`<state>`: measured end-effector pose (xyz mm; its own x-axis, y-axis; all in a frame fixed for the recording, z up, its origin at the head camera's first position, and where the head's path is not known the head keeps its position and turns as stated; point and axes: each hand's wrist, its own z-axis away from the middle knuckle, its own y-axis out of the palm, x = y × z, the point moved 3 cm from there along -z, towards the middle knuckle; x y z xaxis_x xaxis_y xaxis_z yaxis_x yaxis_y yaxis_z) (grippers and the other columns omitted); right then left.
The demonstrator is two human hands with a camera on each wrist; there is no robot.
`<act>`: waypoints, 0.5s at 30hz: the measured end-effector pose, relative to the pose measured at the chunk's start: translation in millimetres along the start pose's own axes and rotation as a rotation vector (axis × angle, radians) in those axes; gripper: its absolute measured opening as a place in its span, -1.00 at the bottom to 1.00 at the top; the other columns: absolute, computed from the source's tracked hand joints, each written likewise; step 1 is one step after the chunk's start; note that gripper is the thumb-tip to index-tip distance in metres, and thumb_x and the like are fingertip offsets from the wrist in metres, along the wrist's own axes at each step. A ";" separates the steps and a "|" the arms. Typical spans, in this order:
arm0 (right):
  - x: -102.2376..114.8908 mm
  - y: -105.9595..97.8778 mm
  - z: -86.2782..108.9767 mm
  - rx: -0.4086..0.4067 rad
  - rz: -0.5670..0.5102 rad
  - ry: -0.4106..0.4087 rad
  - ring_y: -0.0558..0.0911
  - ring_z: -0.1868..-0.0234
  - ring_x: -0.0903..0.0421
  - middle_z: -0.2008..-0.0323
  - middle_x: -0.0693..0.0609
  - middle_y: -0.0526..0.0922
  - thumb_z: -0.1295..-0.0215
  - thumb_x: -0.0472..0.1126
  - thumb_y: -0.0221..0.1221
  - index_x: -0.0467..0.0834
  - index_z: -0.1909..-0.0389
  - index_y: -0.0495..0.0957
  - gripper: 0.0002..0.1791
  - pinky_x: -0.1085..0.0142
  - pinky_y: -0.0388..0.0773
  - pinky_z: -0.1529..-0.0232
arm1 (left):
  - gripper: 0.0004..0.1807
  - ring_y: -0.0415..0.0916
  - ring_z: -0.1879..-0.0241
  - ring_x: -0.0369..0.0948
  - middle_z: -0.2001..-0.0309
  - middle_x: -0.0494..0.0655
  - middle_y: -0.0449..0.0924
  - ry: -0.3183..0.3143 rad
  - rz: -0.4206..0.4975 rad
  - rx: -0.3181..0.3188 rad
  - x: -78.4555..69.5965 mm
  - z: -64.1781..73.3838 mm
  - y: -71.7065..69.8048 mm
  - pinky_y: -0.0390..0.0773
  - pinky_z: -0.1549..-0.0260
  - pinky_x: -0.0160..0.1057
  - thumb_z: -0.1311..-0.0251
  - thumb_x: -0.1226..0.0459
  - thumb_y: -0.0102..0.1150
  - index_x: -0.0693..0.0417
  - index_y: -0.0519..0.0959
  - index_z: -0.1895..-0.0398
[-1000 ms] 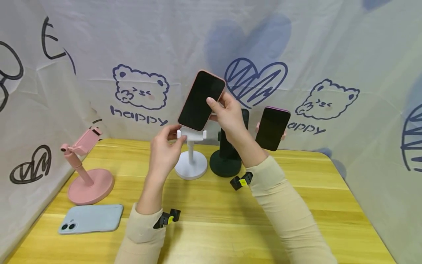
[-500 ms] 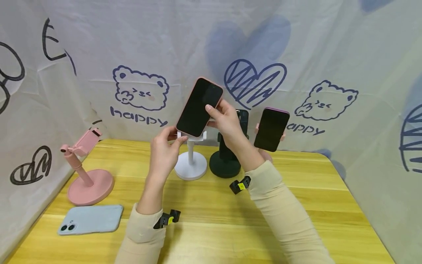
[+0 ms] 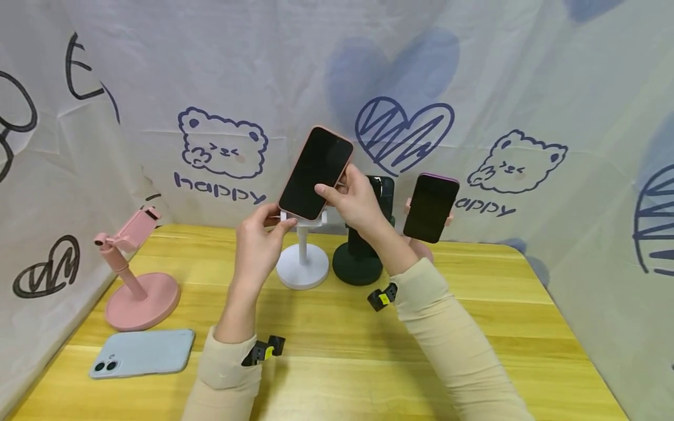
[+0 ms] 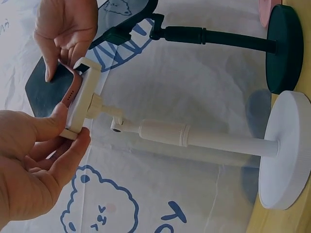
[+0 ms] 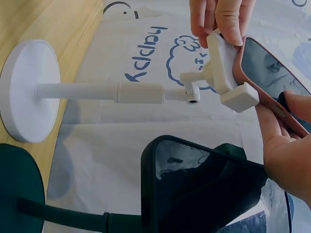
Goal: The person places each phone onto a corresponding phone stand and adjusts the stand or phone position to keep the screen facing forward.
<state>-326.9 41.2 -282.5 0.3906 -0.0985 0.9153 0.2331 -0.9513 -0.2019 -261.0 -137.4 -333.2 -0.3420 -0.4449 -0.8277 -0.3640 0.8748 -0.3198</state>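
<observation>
My right hand (image 3: 358, 202) holds a black-screened phone in a pink case (image 3: 316, 172) by its right edge, thumb on the screen and fingers behind. The phone leans to the right, its lower end at the clamp of a white phone stand (image 3: 302, 266). My left hand (image 3: 258, 245) pinches the left end of that clamp, its thumb at the phone's lower corner. In the right wrist view, the clamp (image 5: 223, 63) lies along the phone's bottom edge. One clamp jaw projects beside the phone's corner.
A dark green stand (image 3: 358, 266) bearing a phone is close on the right. Beyond it, a pink stand holds another phone (image 3: 432, 207). At left are a pink stand (image 3: 142, 301) and a light blue phone (image 3: 144, 352), lying camera side up. A drawn-on cloth (image 3: 295, 70) hangs behind the table.
My right hand has lowered the pink-cased phone from above the white clamp down against it. My left hand keeps its hold on the clamp. The view has shifted slightly.
</observation>
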 end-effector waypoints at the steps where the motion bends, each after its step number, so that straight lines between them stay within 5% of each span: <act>1: -0.1 -0.2 0.0 0.005 0.016 -0.006 0.70 -0.16 -0.11 -0.25 -0.20 0.62 -0.46 -0.37 0.25 -0.26 -0.41 0.32 -0.44 0.11 0.72 -0.06 | -0.67 0.69 0.01 0.05 -0.01 0.19 0.71 0.002 -0.002 -0.001 0.5 -0.1 -0.5 0.73 0.00 -0.02 -0.31 0.34 0.40 0.29 0.65 -0.08; 15: -2.8 -6.4 -1.3 0.059 0.088 -0.052 0.76 -0.01 -0.17 -0.11 -0.29 0.68 -0.47 -0.40 0.22 -0.32 -0.34 0.31 -0.50 0.14 0.75 0.00 | -0.67 0.71 0.08 0.05 0.03 0.21 0.71 0.060 -0.027 -0.013 3.4 -0.9 -2.6 0.75 0.06 -0.01 -0.28 0.38 0.42 0.33 0.66 -0.07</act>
<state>-330.6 47.2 -283.3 0.4575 -0.1638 0.8740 0.2474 -0.9206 -0.3021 -262.1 -141.4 -334.7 -0.3830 -0.4794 -0.7896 -0.3849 0.8599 -0.3353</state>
